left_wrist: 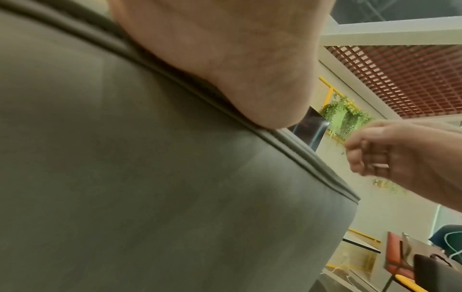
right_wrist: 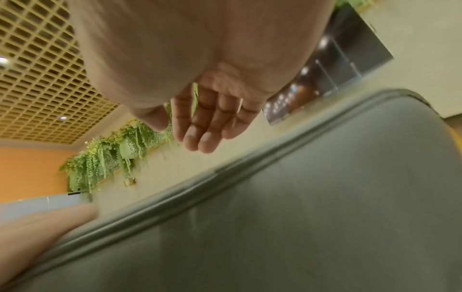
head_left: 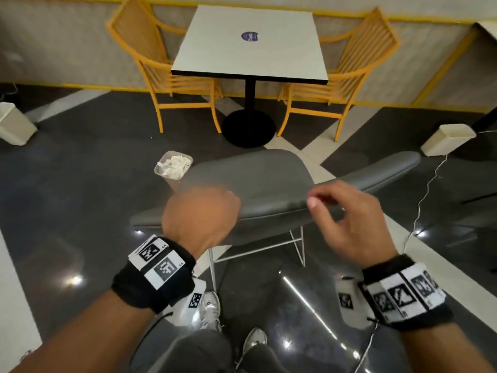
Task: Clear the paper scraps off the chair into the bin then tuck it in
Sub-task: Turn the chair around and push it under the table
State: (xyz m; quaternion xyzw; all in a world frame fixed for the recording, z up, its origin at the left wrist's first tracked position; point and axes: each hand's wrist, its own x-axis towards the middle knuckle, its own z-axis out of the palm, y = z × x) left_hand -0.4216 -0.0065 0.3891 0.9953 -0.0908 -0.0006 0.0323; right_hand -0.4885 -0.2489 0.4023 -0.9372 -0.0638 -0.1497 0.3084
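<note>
Here my left hand (head_left: 200,216) sits on the top edge of the grey chair (head_left: 258,184) backrest; its fingers go over the far side and are hidden, so I cannot tell if they are curled around the edge or not. In the left wrist view only the heel of the palm shows, touching the piped seam. My right hand (head_left: 347,219) hangs just above the same edge, near its right part, with the fingers (right_wrist: 200,126) loosely bent and apart, holding nothing. The chair stands in front of my legs, its backrest toward me. Just beside its far left corner, on the dark floor, stands the small bin (head_left: 173,166) with the white paper scraps (head_left: 174,162) inside. Farther away is a white desk (head_left: 250,41) between two yellow chairs (head_left: 166,74).
</note>
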